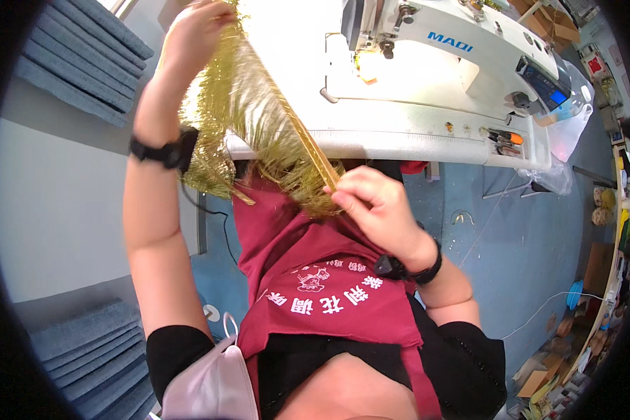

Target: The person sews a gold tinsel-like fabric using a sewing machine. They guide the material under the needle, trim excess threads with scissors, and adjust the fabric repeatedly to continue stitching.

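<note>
A gold tinsel fringe [252,119] on a stiff gold band stretches between my two hands, above my lap. My left hand [192,35] is raised at the upper left and grips the far end of the fringe. My right hand [371,203] pinches the near end of the gold band, just below the front edge of the sewing table. The shiny strands hang down over my dark red apron [315,280]. Both wrists carry black bands.
A white industrial sewing machine [462,49] stands on the white table [399,133], with small tools by its right edge. Stacks of blue-grey fabric [84,56] lie left, more at lower left. Blue floor, boxes and clutter run along the right. A white face mask [206,385] hangs below.
</note>
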A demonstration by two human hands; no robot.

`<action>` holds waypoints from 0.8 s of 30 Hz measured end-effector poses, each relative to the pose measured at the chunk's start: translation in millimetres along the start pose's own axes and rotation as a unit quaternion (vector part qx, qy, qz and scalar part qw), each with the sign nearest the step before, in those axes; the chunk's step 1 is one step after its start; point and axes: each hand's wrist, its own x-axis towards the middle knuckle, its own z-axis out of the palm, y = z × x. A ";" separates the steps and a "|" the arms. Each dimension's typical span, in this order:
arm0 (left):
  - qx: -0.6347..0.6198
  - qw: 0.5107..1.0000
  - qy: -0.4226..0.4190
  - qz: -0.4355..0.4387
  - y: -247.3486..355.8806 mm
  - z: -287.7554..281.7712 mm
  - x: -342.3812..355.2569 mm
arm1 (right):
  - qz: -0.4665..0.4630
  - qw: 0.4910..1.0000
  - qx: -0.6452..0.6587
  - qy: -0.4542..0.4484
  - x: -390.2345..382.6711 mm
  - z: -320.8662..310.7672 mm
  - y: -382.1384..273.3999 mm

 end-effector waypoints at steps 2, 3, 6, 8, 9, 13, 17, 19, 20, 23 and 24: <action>-0.092 0.986 -0.138 0.015 23.1 60.3 32.5 | 0.062 0.997 0.030 0.020 -17.1 13.8 17.6; -0.107 0.968 -0.229 0.004 36.9 87.7 42.9 | 0.144 0.987 0.076 -0.001 -27.7 16.5 27.3; -0.090 0.938 -0.324 0.084 67.4 139.7 42.7 | 0.409 0.886 0.216 -0.013 -48.5 25.7 64.2; -0.084 0.926 -0.360 0.079 73.1 151.7 38.1 | 0.394 0.868 0.302 -0.006 -61.1 31.5 76.8; -0.074 0.926 -0.365 0.063 73.8 156.7 34.8 | 0.430 0.851 0.302 -0.001 -62.8 32.3 83.5; -0.146 0.904 -0.397 0.060 63.7 167.1 40.9 | 0.268 0.958 0.067 -0.071 -51.9 25.5 76.0; -0.188 0.890 -0.402 0.107 49.9 168.0 41.8 | 0.076 0.939 -0.294 -0.163 -17.8 -11.6 35.5; -0.228 0.885 -0.382 0.136 44.8 168.4 40.6 | 0.035 0.963 -0.237 -0.125 13.1 -34.7 25.5; -0.233 0.881 -0.384 0.145 43.4 169.0 40.5 | 0.005 0.962 -0.255 -0.099 33.3 -42.2 25.7; -0.246 0.870 -0.392 0.169 43.1 174.9 42.8 | -0.116 0.959 -0.256 -0.038 97.3 -52.3 45.7; -0.255 0.868 -0.384 0.182 42.5 175.4 41.6 | -0.109 0.955 -0.271 -0.048 111.5 -50.2 50.5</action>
